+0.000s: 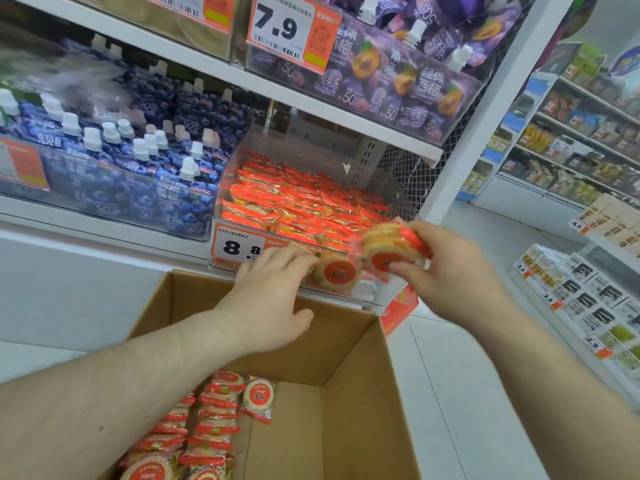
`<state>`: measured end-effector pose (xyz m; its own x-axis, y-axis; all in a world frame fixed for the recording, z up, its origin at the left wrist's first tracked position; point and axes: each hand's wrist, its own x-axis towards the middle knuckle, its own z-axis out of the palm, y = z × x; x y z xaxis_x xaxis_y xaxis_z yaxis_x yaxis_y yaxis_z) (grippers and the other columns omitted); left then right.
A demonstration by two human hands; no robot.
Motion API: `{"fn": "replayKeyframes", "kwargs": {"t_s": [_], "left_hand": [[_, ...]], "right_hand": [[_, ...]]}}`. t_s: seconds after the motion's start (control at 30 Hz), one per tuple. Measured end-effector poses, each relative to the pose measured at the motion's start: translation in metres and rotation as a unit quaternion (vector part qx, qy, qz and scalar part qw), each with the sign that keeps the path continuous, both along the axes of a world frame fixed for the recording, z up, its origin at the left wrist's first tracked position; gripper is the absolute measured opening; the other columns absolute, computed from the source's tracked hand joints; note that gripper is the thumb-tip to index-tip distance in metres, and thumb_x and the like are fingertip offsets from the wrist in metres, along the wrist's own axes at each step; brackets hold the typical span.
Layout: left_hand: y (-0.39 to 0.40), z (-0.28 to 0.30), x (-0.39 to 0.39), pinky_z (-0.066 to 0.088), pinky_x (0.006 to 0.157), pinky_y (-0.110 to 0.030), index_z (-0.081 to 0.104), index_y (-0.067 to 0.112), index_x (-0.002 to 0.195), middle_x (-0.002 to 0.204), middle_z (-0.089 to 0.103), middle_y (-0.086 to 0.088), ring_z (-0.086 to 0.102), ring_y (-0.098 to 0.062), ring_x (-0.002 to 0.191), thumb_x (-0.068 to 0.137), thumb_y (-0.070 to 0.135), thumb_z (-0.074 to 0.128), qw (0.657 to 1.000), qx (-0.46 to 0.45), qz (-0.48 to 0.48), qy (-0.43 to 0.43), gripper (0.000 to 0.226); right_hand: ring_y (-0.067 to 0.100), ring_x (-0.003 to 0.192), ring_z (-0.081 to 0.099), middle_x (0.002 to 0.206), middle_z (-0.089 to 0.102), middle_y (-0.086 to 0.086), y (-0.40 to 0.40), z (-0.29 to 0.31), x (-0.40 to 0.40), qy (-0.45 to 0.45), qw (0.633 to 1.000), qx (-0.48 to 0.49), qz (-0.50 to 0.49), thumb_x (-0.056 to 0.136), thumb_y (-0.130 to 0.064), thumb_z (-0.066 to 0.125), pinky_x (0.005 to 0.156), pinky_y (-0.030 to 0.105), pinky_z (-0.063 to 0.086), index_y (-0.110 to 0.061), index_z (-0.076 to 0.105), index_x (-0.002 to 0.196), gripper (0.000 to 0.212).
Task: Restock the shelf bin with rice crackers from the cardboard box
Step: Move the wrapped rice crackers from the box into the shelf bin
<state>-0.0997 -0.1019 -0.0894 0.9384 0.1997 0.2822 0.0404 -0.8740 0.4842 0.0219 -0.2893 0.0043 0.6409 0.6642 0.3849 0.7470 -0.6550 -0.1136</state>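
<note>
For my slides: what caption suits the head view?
Both hands lift cracker packs from box to bin.

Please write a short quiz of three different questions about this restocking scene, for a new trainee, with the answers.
1. True or false: the right hand holds a stack of rice cracker packs.
2. Which number stands on the price tag at the front of the clear shelf bin? A) 7.9 B) 8.8 C) 2.9
3. Fill in: the left hand reaches over the cardboard ____.

Key: 1 true; 2 B; 3 box.
</note>
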Motion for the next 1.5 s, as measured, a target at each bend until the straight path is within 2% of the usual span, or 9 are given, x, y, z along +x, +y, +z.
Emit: {"fn": "replayKeyframes", "kwargs": {"t_s": [0.17, 0.33, 0.7, 0.83, 0.93, 1.07, 1.17, 1.37, 1.5], "left_hand": [[0.006, -0.002, 0.011, -0.006, 0.116, -0.052, 0.015, 0.032, 0.149, 0.157, -0.020, 0.011, -0.028, -0.022, 0.143, 0.086, 0.033, 0.057, 0.992, 0.113, 0.015, 0.060, 0.076], [0.014, -0.005, 0.018, -0.002, 0.115, -0.058, 0.014, 0.033, 0.150, 0.158, -0.016, 0.009, -0.027, -0.024, 0.144, 0.085, 0.030, 0.058, 0.987, 0.125, 0.026, 0.099, 0.079], [0.015, -0.008, 0.018, 0.008, 0.113, -0.061, 0.026, 0.033, 0.145, 0.158, -0.011, 0.011, -0.022, -0.022, 0.144, 0.084, 0.030, 0.060, 0.988, 0.125, 0.025, 0.092, 0.071], [0.014, -0.008, 0.019, 0.010, 0.113, -0.061, 0.028, 0.032, 0.144, 0.158, -0.011, 0.010, -0.021, -0.024, 0.144, 0.083, 0.031, 0.060, 0.987, 0.128, 0.027, 0.093, 0.070], [0.015, -0.009, 0.019, 0.012, 0.113, -0.062, 0.028, 0.032, 0.144, 0.158, -0.013, 0.010, -0.022, -0.024, 0.144, 0.083, 0.031, 0.060, 0.986, 0.136, 0.028, 0.094, 0.070], [0.014, -0.009, 0.019, 0.011, 0.113, -0.062, 0.028, 0.032, 0.144, 0.157, -0.014, 0.010, -0.023, -0.025, 0.144, 0.083, 0.030, 0.060, 0.985, 0.137, 0.027, 0.097, 0.070], [0.012, -0.010, 0.020, 0.012, 0.113, -0.062, 0.028, 0.032, 0.144, 0.157, -0.015, 0.009, -0.025, -0.026, 0.144, 0.083, 0.030, 0.060, 0.985, 0.139, 0.027, 0.097, 0.069], [0.012, -0.008, 0.016, 0.009, 0.114, -0.056, 0.031, 0.032, 0.143, 0.158, -0.008, 0.007, -0.018, -0.024, 0.145, 0.084, 0.029, 0.058, 0.989, 0.134, 0.011, 0.054, 0.065], [0.004, -0.023, 0.005, 0.010, 0.112, -0.046, 0.035, 0.032, 0.142, 0.154, 0.010, 0.004, 0.001, -0.019, 0.142, 0.085, 0.030, 0.055, 0.985, 0.159, -0.068, -0.004, 0.060]], "right_hand": [[0.029, 0.093, 0.059, 0.097, 0.061, 0.002, 0.026, 0.040, 0.032, -0.139, 0.967, -0.193, -0.095, 0.084, -0.033, 0.068, 0.066, 0.033, 0.041, -0.021, 0.056, 0.099, 0.022], [0.030, 0.086, 0.061, 0.086, 0.057, 0.002, 0.062, 0.032, 0.056, -0.190, 0.915, -0.339, -0.110, 0.083, -0.013, 0.061, 0.063, 0.034, 0.040, -0.019, 0.052, 0.087, 0.012], [0.022, 0.084, 0.058, 0.089, 0.061, -0.001, 0.062, 0.002, 0.110, 0.039, 0.933, -0.348, -0.082, 0.079, -0.041, 0.076, 0.069, 0.031, 0.044, -0.018, 0.058, 0.095, 0.032], [0.026, 0.110, 0.050, 0.115, 0.055, 0.004, 0.060, -0.014, 0.115, -0.131, 0.891, -0.426, -0.079, 0.078, -0.062, 0.066, 0.085, 0.036, 0.040, -0.030, 0.060, 0.121, 0.054], [0.022, 0.103, 0.057, 0.106, 0.062, -0.003, 0.059, -0.026, 0.120, -0.170, 0.868, -0.461, -0.073, 0.085, -0.065, 0.055, 0.088, 0.038, 0.040, -0.034, 0.061, 0.117, 0.045], [0.019, 0.072, 0.058, 0.075, 0.055, -0.003, 0.063, -0.035, 0.120, -0.112, 0.897, -0.420, -0.074, 0.089, -0.028, 0.055, 0.065, 0.033, 0.051, -0.021, 0.062, 0.091, 0.010], [0.015, 0.062, 0.052, 0.072, 0.055, 0.000, 0.067, -0.034, 0.118, -0.076, 0.915, -0.389, -0.077, 0.087, -0.019, 0.053, 0.053, 0.028, 0.044, -0.018, 0.058, 0.078, 0.011], [0.018, 0.067, 0.057, 0.076, 0.058, 0.003, 0.070, -0.028, 0.113, -0.028, 0.920, -0.376, -0.105, 0.084, -0.018, 0.063, 0.058, 0.031, 0.048, -0.012, 0.062, 0.093, 0.011], [0.034, 0.080, 0.064, 0.086, 0.067, 0.008, 0.049, -0.030, 0.062, -0.147, 0.983, -0.083, -0.066, 0.080, -0.015, 0.055, 0.063, 0.037, 0.051, -0.011, 0.064, 0.104, 0.025]]}}
